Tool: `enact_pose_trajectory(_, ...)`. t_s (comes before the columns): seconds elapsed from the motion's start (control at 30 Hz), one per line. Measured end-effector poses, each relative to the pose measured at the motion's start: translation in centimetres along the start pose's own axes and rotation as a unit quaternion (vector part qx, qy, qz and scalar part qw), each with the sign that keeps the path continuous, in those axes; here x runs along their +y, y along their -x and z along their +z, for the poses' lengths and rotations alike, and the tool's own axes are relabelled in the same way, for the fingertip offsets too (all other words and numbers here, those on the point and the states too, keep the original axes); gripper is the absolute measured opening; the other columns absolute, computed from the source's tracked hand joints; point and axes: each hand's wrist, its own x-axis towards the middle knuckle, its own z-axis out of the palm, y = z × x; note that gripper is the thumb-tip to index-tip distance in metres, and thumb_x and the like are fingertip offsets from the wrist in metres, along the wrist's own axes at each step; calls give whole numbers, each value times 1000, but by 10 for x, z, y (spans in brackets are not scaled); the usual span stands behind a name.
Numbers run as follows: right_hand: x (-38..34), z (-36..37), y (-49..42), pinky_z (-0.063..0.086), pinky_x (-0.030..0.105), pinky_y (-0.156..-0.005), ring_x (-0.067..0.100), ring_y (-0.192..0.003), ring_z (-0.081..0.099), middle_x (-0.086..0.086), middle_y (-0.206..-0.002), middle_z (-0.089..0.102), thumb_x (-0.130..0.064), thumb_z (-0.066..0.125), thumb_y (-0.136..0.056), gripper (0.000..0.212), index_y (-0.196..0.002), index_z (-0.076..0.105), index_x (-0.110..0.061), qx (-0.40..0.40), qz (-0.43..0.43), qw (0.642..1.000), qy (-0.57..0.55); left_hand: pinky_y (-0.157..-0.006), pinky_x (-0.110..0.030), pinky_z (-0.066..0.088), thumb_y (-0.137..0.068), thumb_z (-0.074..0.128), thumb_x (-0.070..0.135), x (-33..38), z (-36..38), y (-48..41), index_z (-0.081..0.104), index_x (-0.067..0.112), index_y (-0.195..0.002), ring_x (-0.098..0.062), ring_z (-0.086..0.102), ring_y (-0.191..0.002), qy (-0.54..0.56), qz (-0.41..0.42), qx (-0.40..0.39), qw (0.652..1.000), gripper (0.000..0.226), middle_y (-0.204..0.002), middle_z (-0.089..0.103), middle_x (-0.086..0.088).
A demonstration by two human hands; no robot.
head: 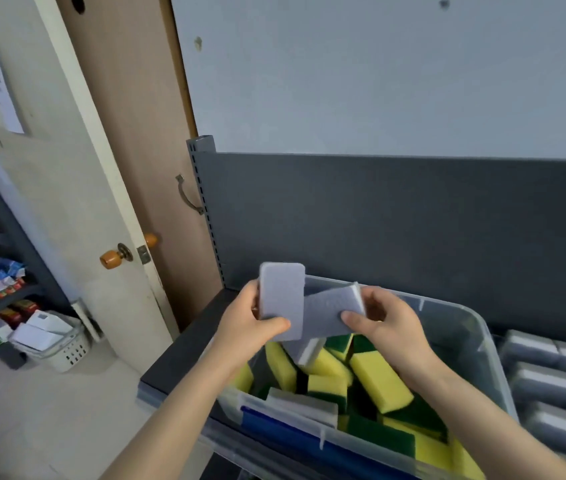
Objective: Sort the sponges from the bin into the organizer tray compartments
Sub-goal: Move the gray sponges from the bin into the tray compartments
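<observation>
The left hand holds 1 grey sponge upright, thumb curled across its lower front face and the fingers wrapped behind its left edge. The right hand pinches a 2nd grey sponge that lies tilted, thumb on its lower edge and the fingers curled over its upper right end. The 2 sponges overlap, the upright one in front, and both are above the far left corner of the clear bin.

The bin stands on a dark shelf, close to its left edge and in front of a dark grey back panel. Inside it lie many yellow-and-green sponges piled at odd angles. A 3rd grey sponge leans among them just below the held pair, and another grey one lies near the bin's near wall beside a blue strip.

Just beside the bin's right wall, at the shelf's right edge, rows of grey sponges are packed side by side; the walls between them are too blurred to tell the compartments.

Off the shelf to the left are a door with an orange knob and a white basket on the floor.
</observation>
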Motion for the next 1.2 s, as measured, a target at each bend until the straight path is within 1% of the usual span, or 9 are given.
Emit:
enact_pose_trajectory(0.17, -3, -30, 7, 51, 25, -77, 4, -87, 61, -14, -96, 67, -22, 75, -75, 34, -106, 63, -27, 46, -78, 989, 119, -74, -36, 56, -86, 60, 54, 9, 32, -17, 45, 32, -128, -7, 60, -96, -76, 100, -7, 992, 50, -107, 59, 14)
enact_pose_trajectory(0.27, -2, -50, 11, 48, 26, -80, 9, -90, 61, -8, -99, 66, -21, 75, -75, 38, -111, 63, -23, 97, -65, 981, 153, -64, -32, 50, -83, 62, 50, 15, 46, -29, 59, 27, -99, -10, 61, -84, -95, 127, 4, 987, 28, -91, 61, 12)
enact_pose_trajectory(0.33, 3, -64, 13, 46, 26, -79, 11, -92, 61, -7, -100, 66, -23, 74, -75, 39, -113, 63, -21, 123, -50, 975, 176, -63, -34, 50, -75, 63, 52, 18, 54, -36, 58, 27, -91, -12, 61, -81, -97, 138, 8, 986, 30, -86, 61, 9)
enact_pose_trajectory(0.5, 19, -92, 27, 39, 11, -68, 7, -88, 60, -10, -97, 66, -25, 74, -75, 39, -112, 64, -22, 167, -31, 964, 206, -79, -45, 54, -68, 66, 44, 32, 80, -40, 44, 47, -117, -10, 62, -92, -11, 143, -24, 989, 53, -104, 61, 17)
enact_pose_trajectory(0.57, 24, -103, 33, 41, 16, -69, 9, -88, 61, -8, -96, 67, -24, 74, -74, 38, -111, 65, -21, 177, -21, 960, 214, -79, -44, 54, -72, 66, 41, 38, 92, -39, 42, 51, -121, -11, 63, -91, 6, 159, -42, 986, 55, -105, 61, 16)
enact_pose_trajectory(0.73, 31, -133, 48, 40, 16, -69, 9, -87, 62, -10, -92, 68, -16, 74, -72, 36, -108, 67, -20, 210, -6, 954, 215, -79, -41, 55, -82, 71, 33, 57, 121, -39, 50, 45, -106, -4, 61, -94, 23, 193, -69, 978, 35, -104, 62, 19)
enact_pose_trajectory(0.9, 39, -173, 61, 44, 16, -74, 6, -89, 62, -12, -95, 67, -16, 74, -75, 39, -112, 64, -21, 235, 0, 953, 193, -68, -23, 49, -80, 75, 24, 80, 153, -30, 52, 36, -102, -3, 60, -91, 27, 207, -74, 975, 34, -98, 62, 17)
enact_pose_trajectory(1.07, 52, -226, 75, 42, 7, -73, 4, -90, 61, -16, -95, 67, -14, 74, -74, 39, -111, 64, -22, 254, 8, 951, 179, -67, -25, 49, -77, 76, 17, 107, 199, -12, 52, 30, -102, -3, 58, -87, 30, 204, -85, 975, 37, -96, 61, 14)
enact_pose_trajectory(1.2, 63, -279, 92, 48, 23, -76, 5, -88, 63, -17, -92, 67, -12, 73, -74, 37, -108, 65, -24, 263, 11, 948, 180, -69, -25, 50, -78, 74, 14, 128, 242, 7, 52, 34, -108, -3, 58, -90, 28, 206, -111, 972, 42, -100, 61, 16)
